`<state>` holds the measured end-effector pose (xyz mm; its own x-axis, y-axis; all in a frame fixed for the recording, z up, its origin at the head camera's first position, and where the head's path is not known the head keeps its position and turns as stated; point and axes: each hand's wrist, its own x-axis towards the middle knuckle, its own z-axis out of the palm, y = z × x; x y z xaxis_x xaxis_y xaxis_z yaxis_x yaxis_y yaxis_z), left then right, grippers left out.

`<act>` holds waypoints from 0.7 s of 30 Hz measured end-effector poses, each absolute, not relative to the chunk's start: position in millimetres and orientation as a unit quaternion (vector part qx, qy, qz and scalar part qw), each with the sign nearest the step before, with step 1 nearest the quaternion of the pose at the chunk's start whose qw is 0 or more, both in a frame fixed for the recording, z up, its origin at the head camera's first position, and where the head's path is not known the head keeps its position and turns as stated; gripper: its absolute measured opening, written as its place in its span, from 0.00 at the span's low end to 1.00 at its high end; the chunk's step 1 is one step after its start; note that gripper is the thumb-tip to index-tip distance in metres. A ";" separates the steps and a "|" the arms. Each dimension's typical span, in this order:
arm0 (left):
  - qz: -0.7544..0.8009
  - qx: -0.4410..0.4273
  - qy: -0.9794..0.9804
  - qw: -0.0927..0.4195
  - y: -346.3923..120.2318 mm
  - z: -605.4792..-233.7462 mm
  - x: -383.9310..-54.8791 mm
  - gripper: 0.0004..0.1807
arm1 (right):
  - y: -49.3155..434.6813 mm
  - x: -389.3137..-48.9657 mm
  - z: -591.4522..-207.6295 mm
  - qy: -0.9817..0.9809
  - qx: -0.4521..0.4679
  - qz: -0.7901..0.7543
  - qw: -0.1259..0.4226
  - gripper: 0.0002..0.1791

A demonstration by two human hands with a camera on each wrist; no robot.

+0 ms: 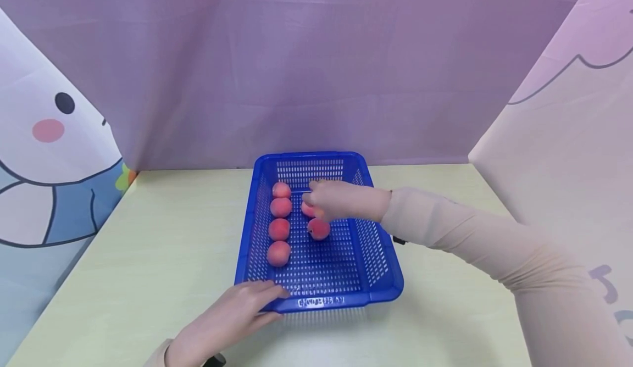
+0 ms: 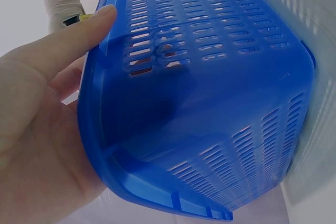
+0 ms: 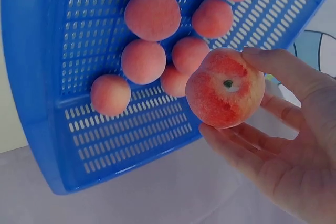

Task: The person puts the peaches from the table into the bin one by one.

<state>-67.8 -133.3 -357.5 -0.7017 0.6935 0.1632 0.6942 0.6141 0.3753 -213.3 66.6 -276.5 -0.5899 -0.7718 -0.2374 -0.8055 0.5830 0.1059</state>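
My right hand point(image 1: 341, 198) is over the far part of a blue plastic basket point(image 1: 321, 301). It holds a peach point(image 3: 224, 88) between thumb and fingers, stem end toward the right wrist camera. On the basket floor, several peaches point(image 1: 279, 229) make a row along the left side. A second row to their right includes a peach point(image 1: 318, 228) near the middle; the right hand partly covers this row in the head view. My left hand point(image 1: 247, 304) grips the rim at the basket's near left corner, thumb on the outside in the left wrist view.
The basket stands on a pale table point(image 1: 163, 235), close to a purple cloth backdrop point(image 1: 316, 70). Printed cartoon panels point(image 1: 49, 136) rise on the left and right sides. The basket's walls and floor are slotted.
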 end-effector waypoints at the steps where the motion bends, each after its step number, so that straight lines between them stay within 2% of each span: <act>1: -0.209 -0.386 -0.899 0.002 -133.3 -357.7 -67.8 0.10 | 65.3 -212.0 -277.8 0.887 -0.441 0.108 0.088 0.21; 9: -0.207 -0.395 -0.895 0.011 -133.1 -356.0 -67.3 0.09 | 57.0 -204.1 -285.7 0.878 -0.453 0.120 0.097 0.18; 16: -0.205 -0.408 -0.889 0.031 -133.2 -357.2 -67.4 0.10 | 46.8 -198.6 -294.0 0.866 -0.453 0.172 0.122 0.20; 21: -0.206 -0.403 -0.891 0.021 -132.5 -356.5 -67.4 0.10 | 41.9 -197.1 -299.9 0.868 -0.446 0.167 0.141 0.24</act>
<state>-67.4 -132.5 -356.5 -0.6736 0.7106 0.2032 0.7277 0.5897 0.3503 -197.1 41.9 -299.9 -0.5619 -0.7276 -0.3936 -0.8218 0.5454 0.1651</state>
